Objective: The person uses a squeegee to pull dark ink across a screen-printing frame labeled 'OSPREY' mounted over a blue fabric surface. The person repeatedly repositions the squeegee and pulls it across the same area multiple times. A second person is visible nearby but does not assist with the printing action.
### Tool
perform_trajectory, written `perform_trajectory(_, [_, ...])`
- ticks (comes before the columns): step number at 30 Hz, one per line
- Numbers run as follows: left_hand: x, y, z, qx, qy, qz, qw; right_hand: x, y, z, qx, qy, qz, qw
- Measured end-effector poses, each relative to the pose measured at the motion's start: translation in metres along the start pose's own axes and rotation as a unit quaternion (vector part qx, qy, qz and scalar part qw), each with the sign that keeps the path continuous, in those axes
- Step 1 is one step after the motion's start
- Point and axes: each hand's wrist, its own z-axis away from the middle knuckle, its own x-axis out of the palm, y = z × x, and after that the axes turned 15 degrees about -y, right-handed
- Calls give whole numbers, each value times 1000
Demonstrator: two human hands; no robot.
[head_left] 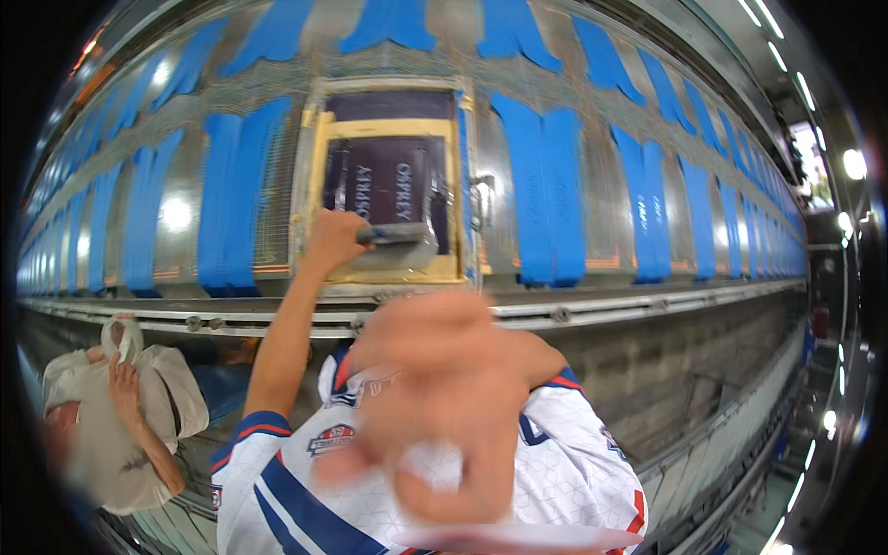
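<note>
My left hand (pixel 335 240) is closed around the end of a squeegee (pixel 400 234). The squeegee lies across the near part of a screen-printing frame (pixel 465 176). Dark purple mesh with two lines of pale lettering fills the frame, and yellow tape (pixel 370 127) borders it. The frame rests on a long printing table, between blue fabric pieces. My right hand (pixel 435 388) is raised close to the camera, in front of my white shirt. It is blurred, with bent fingers, and I cannot see whether it holds anything.
Rows of blue fabric pieces (pixel 546 194) lie along the table on both sides of the frame. A metal rail (pixel 629 304) runs along its near edge. To my left a person in a light shirt (pixel 120 435) stands close, one hand raised. Lamps line the right side.
</note>
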Motion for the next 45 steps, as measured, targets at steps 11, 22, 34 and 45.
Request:
perform_trajectory(11, [-19,40,31,10,30,-10,999,-67,261,264,759,-14,221,612])
perform_trajectory(22, [-52,4,-48,35,-16,-26,999,-72,240,252,708,110,244,653])
perform_trajectory(34, [-68,-20,-98,85,112,-51,989,-75,251,266,683,128,210,688])
perform_trajectory(45, [-11,65,39,-9,80,-61,995,-92,253,251,669,87,205,709])
